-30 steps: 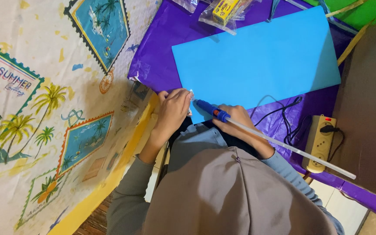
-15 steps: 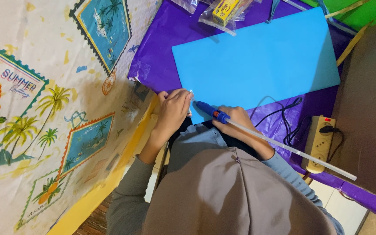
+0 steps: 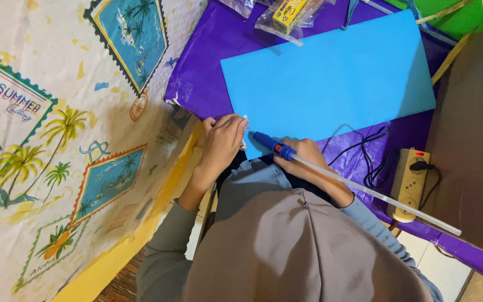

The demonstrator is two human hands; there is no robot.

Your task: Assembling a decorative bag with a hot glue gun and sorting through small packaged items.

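Your right hand (image 3: 308, 159) is closed around a blue glue gun (image 3: 272, 144), its nozzle end pointing toward the near edge of the blue sheet (image 3: 331, 78). A long clear glue stick (image 3: 375, 196) runs out of the back of the gun, past your wrist and away over the purple table cover (image 3: 219, 50). Your left hand (image 3: 222, 142) sits just beside that grip, across the nozzle from it, fingers curled and pinching a small pale scrap (image 3: 245, 124) at the sheet's corner; how firmly it pinches you cannot tell from here. The two hands are near each other but not touching.

The blue sheet lies flat on the purple cover, stretching away from both hands. Beyond the sheet's far edge, well apart from your grip, lies a clear plastic bag with a yellow pack (image 3: 289, 14) inside. Past the trailing end of the glue stick sits a beige power strip (image 3: 409, 182) with a black plug in it, and a black cord (image 3: 370, 156) loops between it and your right wrist. A brown cardboard surface (image 3: 470, 140) stands behind the strip. On the far side of your left hand hangs a patterned cloth with palm trees (image 3: 57, 128).
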